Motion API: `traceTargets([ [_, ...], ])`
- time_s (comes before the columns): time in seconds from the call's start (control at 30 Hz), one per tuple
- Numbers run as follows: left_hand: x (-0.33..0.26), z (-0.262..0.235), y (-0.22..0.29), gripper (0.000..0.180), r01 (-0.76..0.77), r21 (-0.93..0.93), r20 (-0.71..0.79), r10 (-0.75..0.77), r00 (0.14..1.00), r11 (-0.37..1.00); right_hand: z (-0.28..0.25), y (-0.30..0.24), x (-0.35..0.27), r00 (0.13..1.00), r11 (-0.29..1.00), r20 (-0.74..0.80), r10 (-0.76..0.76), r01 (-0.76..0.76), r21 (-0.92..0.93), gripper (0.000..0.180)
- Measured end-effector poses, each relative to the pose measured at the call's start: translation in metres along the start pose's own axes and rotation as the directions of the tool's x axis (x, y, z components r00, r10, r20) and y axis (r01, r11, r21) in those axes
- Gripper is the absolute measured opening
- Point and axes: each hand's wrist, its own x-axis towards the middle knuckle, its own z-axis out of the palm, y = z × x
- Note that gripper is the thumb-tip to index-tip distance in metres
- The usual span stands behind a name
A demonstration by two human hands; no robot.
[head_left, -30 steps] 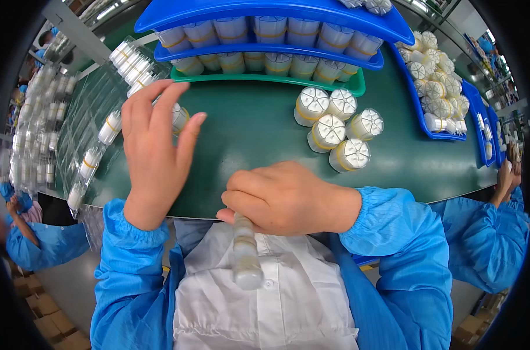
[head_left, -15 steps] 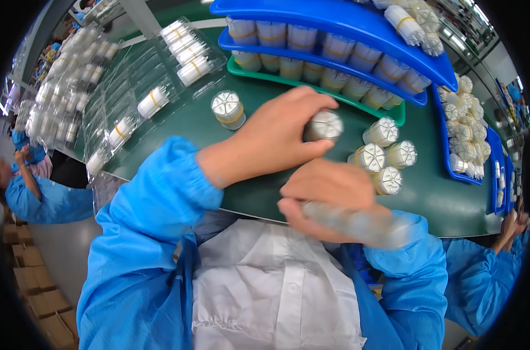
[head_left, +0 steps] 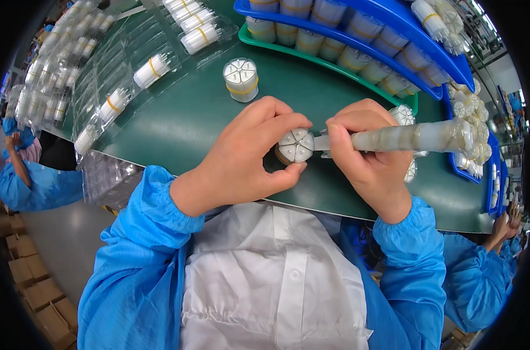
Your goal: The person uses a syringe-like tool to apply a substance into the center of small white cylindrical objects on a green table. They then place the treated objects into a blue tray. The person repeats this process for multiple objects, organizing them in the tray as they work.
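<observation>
My left hand [head_left: 235, 154] curls thumb and fingers around the side of a round bundle of white wedge-shaped pieces [head_left: 296, 145], which stands on end on the green table. In my right hand [head_left: 370, 154] is a tool with a thick, translucent, tube-like handle [head_left: 422, 137]. Its narrow pale tip [head_left: 322, 143] points left and meets the bundle's edge; whether it presses in, I cannot tell. Another bundle with a yellow band [head_left: 241, 80] stands by itself beyond my left hand. More bundles [head_left: 402, 115] are partly hidden behind my right hand and the tool.
Stacked blue trays [head_left: 346, 38] and a green tray [head_left: 329, 67] hold rows of bundles at the back. Clear plastic trays [head_left: 110, 64] with banded bundles lie at left. A blue bin of bundles [head_left: 475, 125] stands at right. Other people [head_left: 40, 181] sit on both sides.
My right hand has risen from the table's front edge, bringing the tool's tip to the bundle. My left hand and its bundle have come nearer to me and slightly left.
</observation>
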Motion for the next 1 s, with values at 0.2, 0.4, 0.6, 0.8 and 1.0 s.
traceTargets([
  [0.2, -0.0002, 0.0011, -0.0015, 0.059, -0.035, -0.01, -0.002, 0.035, 0.999, 0.999, 0.0013, 0.002, 0.0024, 0.999, 1.0, 0.035, 0.019, -0.02, 0.022, 0.009],
  [0.4, 0.0015, 0.001, -0.003, 0.062, -0.093, 0.063, -0.03, 0.095, 0.995, 0.994, 0.0026, 0.0011, 0.0035, 0.993, 0.997, 0.084, 0.077, -0.076, -0.011, 0.008],
  [0.6, 0.0, 0.004, 0.0004, 0.067, -0.045, 0.14, -0.085, 0.057, 0.995, 0.989, 0.0063, 0.0026, 0.0004, 0.999, 0.998, 0.04, 0.034, -0.036, 0.044, 0.008],
  [0.8, -0.0002, 0.0018, 0.0042, 0.069, -0.036, -0.004, -0.065, 0.036, 0.997, 0.999, 0.004, 0.0011, 0.0015, 0.997, 0.996, 0.011, 0.077, -0.078, 0.049, 0.009],
  [1.0, -0.0023, 0.004, -0.0003, 0.069, -0.014, 0.096, -0.067, 0.021, 0.998, 0.995, 0.0084, 0.0041, -0.0022, 0.996, 0.996, 0.047, 0.081, -0.083, 0.041, 0.008],
])
